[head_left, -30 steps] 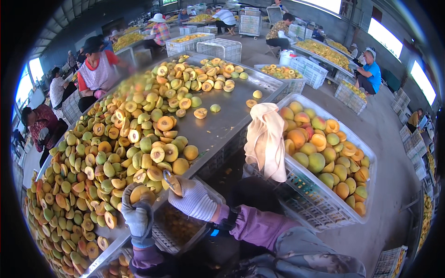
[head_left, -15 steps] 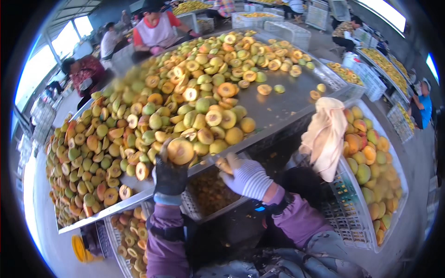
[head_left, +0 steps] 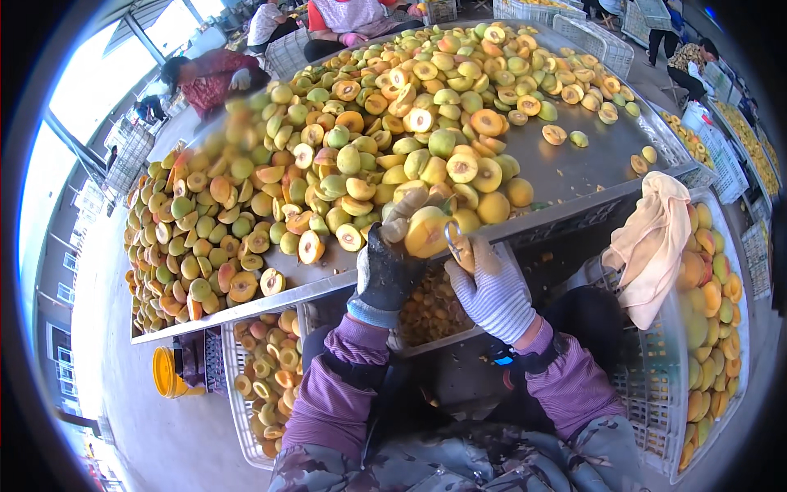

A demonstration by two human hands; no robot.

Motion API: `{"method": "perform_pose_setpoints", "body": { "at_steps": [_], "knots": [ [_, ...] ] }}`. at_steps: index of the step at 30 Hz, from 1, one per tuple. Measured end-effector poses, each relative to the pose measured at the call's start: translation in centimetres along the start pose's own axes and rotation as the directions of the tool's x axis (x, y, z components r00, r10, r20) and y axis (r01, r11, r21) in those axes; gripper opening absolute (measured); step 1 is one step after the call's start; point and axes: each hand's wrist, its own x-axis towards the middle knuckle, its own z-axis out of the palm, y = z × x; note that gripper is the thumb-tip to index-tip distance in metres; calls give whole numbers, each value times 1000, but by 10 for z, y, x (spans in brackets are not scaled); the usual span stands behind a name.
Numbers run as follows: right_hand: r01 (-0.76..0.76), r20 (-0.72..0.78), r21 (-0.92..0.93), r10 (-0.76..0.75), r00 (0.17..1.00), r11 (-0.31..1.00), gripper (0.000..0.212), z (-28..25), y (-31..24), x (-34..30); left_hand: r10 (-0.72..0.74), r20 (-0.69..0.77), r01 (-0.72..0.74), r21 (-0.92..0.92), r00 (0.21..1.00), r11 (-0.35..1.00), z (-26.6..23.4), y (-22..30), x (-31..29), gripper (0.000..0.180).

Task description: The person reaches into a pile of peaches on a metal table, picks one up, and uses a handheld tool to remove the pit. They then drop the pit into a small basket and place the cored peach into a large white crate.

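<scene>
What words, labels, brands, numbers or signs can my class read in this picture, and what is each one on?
None can be read.
Yellow bucket: no lettering can be made out.
Crate at right: none legible.
White bucket at upper right: too small to tell.
Halved fruit in the left hand: no lettering visible.

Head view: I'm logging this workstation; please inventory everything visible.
Nearest metal table: one, grey, centre
Round fruits: many, yellow-green to orange, table and crates
Slatted plastic crates: several, whitish, around table
Crumpled cloth: one, peach, right crate's edge
Round bucket: one, yellow, left floor
Co-workers: several, varied clothing, top
Looped metal tool: one, silvery, centre
Held fruit: one, yellow, centre
Left gloved hand: one, black-grey, gripping held fruit
Right gloved hand: one, purple-striped white, gripping tool
</scene>
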Motion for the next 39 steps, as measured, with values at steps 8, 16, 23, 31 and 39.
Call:
{"method": "perform_pose_setpoints", "body": {
  "at_steps": [8, 16, 23, 31, 39],
  "knots": [
    [18, -37, 33, -17, 999, 999, 28, 3, 9, 2, 62, 163, -145, 571, 985, 808, 9, 7, -6, 40],
    [-63, -5, -41, 63, 998, 997, 26, -1, 1, 0, 186, 84, -139, 943, 979, 304, -8, -2, -4, 41],
    [20, 73, -262, -1, 997, 965, 29, 2, 4, -1, 18, 83, -59, 528, 996, 847, 9, 2, -3, 47],
    [0, 127, -237, 31, 991, 972, 29, 24, 7, -12, 96, 57, -111, 460, 994, 881, 6, -5, -8, 58],
    [-103, 268, -39, 109, 957, 994, 32, 29, -6, -13, 152, 60, -161, 533, 987, 831, -10, -3, -12, 47]
  ]
}}
